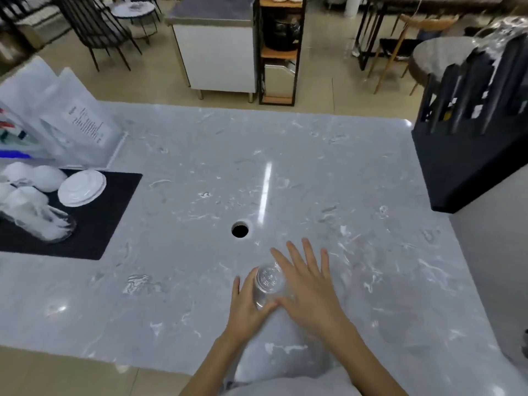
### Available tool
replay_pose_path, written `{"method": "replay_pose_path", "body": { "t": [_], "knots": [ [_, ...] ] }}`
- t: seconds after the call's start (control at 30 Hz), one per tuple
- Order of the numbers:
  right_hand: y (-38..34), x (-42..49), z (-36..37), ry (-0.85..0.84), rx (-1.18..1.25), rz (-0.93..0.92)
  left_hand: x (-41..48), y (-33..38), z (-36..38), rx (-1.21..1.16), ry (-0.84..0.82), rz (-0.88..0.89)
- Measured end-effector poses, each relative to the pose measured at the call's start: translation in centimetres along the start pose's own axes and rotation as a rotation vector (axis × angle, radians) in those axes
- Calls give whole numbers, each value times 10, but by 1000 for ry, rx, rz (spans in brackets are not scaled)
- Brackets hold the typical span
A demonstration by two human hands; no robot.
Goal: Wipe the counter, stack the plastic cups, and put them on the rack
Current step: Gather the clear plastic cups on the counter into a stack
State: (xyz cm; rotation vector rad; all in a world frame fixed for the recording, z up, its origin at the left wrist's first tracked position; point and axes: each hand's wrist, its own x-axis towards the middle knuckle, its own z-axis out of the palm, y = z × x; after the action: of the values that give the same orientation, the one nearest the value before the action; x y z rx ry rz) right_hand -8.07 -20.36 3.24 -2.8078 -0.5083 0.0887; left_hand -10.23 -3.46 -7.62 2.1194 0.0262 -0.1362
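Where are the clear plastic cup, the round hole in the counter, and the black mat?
Clear plastic cup [268, 284]: head view, on its upturned base.
Round hole in the grey marble counter [240, 230]: head view, dark centre.
Black mat [105, 212]: head view, bare right part.

Even, fairly bright indoor light falls from overhead. A narrow white streak of glare [265, 192] runs up the polished marble counter [314, 155] just past centre, and a smaller bright spot [57, 308] sits toward eight o'clock. Shadows are soft and faint, the clearest pooled on the counter below the forearms at six o'clock. The wide lens bends straight lines, so the counter's edges splay outward near the borders. Detail is soft throughout, with smearing strongest at the dark rack [471, 132] at two o'clock and the white items at nine o'clock.
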Motion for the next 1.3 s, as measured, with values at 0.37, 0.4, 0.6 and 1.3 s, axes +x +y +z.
{"method": "replay_pose_path", "body": {
  "t": [0.37,0.4,0.6,1.3],
  "knots": [
    [90,-94,-53,291,560,506,13,0,18,121,13,121],
    [91,-97,-68,344,572,495,13,2,19,147,-10,120],
    [66,-65,-107,312,577,250,24,34,44,235,-163,136],
    [165,-5,-38,78,188,413,21,32,80,45,-88,104]
  ]
}}
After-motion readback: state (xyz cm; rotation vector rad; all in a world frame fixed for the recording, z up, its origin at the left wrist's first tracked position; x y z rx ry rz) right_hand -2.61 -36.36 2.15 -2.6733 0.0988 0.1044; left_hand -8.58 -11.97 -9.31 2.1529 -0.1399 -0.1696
